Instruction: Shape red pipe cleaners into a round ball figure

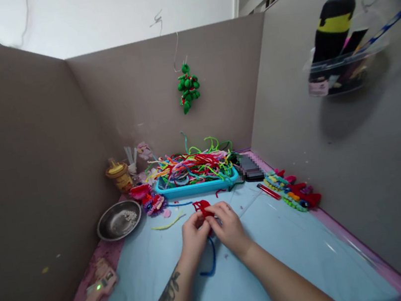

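Both hands meet over the blue table cover, pinching a red pipe-cleaner piece whose looped top shows above the fingers. My left hand is closed on its left side, and my right hand is closed on its right side. Below the fingers hangs a curved blue pipe cleaner; whether it is joined to the red piece is hidden. Just beyond the hands lie a yellow pipe cleaner and a short red scrap.
A blue tray heaped with colourful pipe cleaners stands at the back. A metal bowl and a pink glue gun are at left. Finished fuzzy pieces, a red-handled cutter and a blurred dark object lie at right.
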### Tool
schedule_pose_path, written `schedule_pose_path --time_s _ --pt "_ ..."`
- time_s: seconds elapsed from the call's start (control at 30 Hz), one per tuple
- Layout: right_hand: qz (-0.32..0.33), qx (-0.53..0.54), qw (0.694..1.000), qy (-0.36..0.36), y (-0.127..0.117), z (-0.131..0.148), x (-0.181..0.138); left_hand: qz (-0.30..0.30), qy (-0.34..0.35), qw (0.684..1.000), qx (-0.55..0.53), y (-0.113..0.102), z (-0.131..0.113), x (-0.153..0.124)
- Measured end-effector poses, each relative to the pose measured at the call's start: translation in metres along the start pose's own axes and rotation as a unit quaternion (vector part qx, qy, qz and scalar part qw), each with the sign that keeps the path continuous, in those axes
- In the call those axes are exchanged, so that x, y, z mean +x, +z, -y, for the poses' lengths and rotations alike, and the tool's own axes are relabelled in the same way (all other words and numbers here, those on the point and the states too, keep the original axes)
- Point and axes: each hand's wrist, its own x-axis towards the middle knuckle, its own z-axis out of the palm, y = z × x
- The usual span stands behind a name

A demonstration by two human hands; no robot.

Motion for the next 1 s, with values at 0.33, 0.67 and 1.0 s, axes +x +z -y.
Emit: schedule_pose_path --time_s 0.33,0.67,1.0 --pt "-0.109 0.006 0.994 -0.022 -0.010 0.002 0.003 0.045 0.061 0.988 0.138 -0.003 0.009 -0.004" --pt "-0.150 0.034 0.988 0.010 -0.034 0.002 0.014 0.048 0.000 0.997 0.061 0.004 0.012 -0.003" --pt "-0.056 0.135 0.977 0.157 -0.001 -0.007 0.005 0.038 -0.172 0.956 -0.234 -0.008 0.000 0.004"
